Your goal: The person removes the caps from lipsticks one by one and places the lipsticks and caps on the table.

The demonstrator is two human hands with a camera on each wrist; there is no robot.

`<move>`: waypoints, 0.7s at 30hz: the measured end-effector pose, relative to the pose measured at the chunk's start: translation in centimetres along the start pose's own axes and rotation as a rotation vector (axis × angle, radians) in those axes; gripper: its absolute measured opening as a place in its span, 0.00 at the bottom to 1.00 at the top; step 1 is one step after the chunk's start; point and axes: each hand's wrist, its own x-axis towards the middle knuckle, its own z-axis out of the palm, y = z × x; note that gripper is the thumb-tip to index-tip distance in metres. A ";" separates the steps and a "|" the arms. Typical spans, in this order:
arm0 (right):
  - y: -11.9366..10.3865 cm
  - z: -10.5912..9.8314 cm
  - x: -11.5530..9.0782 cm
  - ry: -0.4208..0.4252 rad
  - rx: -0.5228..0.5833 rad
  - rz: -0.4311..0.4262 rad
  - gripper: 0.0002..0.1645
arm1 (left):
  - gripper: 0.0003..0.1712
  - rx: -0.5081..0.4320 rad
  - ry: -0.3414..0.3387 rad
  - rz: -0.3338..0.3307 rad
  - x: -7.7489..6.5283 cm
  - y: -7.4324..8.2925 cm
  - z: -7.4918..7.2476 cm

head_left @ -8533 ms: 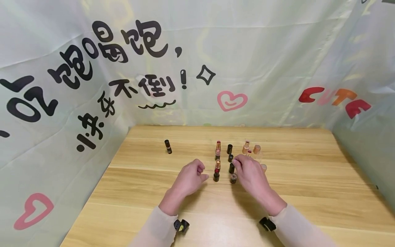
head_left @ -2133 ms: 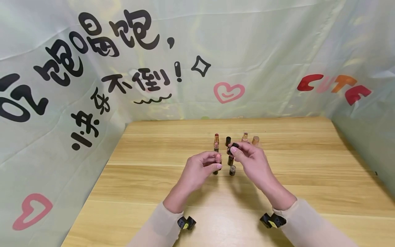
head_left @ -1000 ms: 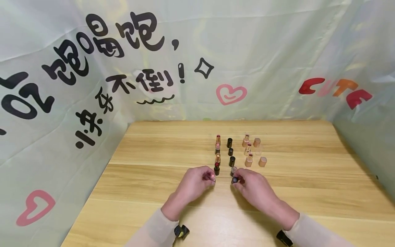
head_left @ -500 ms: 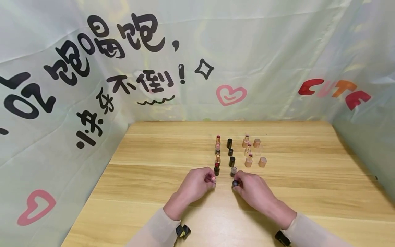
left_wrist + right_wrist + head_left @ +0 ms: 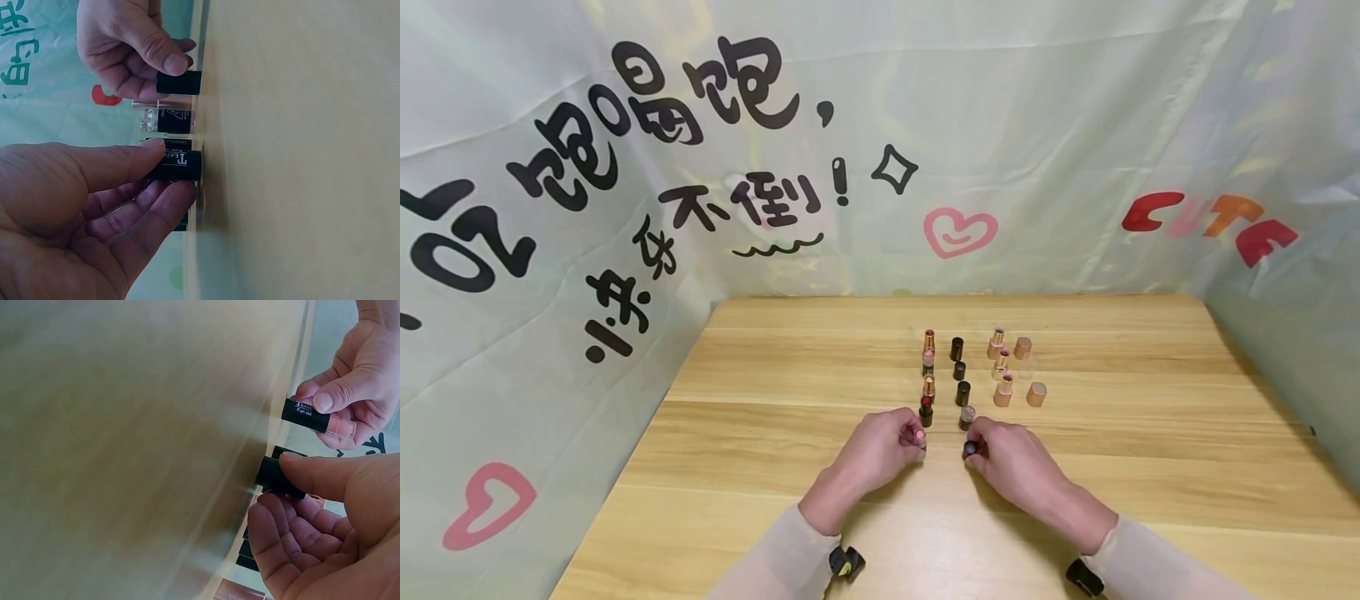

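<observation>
My left hand (image 5: 880, 450) pinches an uncapped lipstick (image 5: 306, 415) with a black lettered base and a pink top, upright at the table surface. Its thumb and fingertips sit on the black base in the left wrist view. My right hand (image 5: 1018, 458) holds a black lipstick cap (image 5: 180, 82) between thumb and fingers, its end right at the tabletop. Just beyond the left hand stands a dark red lipstick (image 5: 927, 412), the nearest of a column of uncapped lipsticks. Beyond the right fingertips is a clear-topped cap (image 5: 967, 417), nearest in a column of black caps (image 5: 963, 393).
Farther right stand several rose-gold lipsticks (image 5: 1003, 392) beside matching caps (image 5: 1037, 394) and a faint transparent one. The wooden table (image 5: 737, 467) ends at printed cloth walls (image 5: 1037, 125) at the back and sides.
The black lipstick that stood alone at the back left was picked up and its cap pulled off. Both hands then came down to the near end of the columns, shifting slightly nearer lately.
</observation>
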 end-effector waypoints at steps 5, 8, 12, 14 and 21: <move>-0.1 0.0 0.1 -0.006 -0.001 0.012 0.15 | 0.13 0.006 -0.009 -0.005 0.0 0.0 -0.1; -0.1 -0.3 0.2 -0.019 0.013 0.034 0.16 | 0.14 0.025 -0.022 -0.007 -0.1 -0.1 -0.3; 0.3 -1.1 0.2 0.009 0.054 0.053 0.14 | 0.20 0.057 -0.056 -0.028 -0.5 -0.5 -0.9; 0.8 -1.6 0.1 0.054 0.068 0.054 0.14 | 0.21 0.069 -0.060 -0.044 -0.7 -0.9 -1.5; 4.4 -3.7 -1.0 0.262 0.052 0.068 0.07 | 0.16 0.044 0.046 -0.137 -1.1 -3.2 -4.2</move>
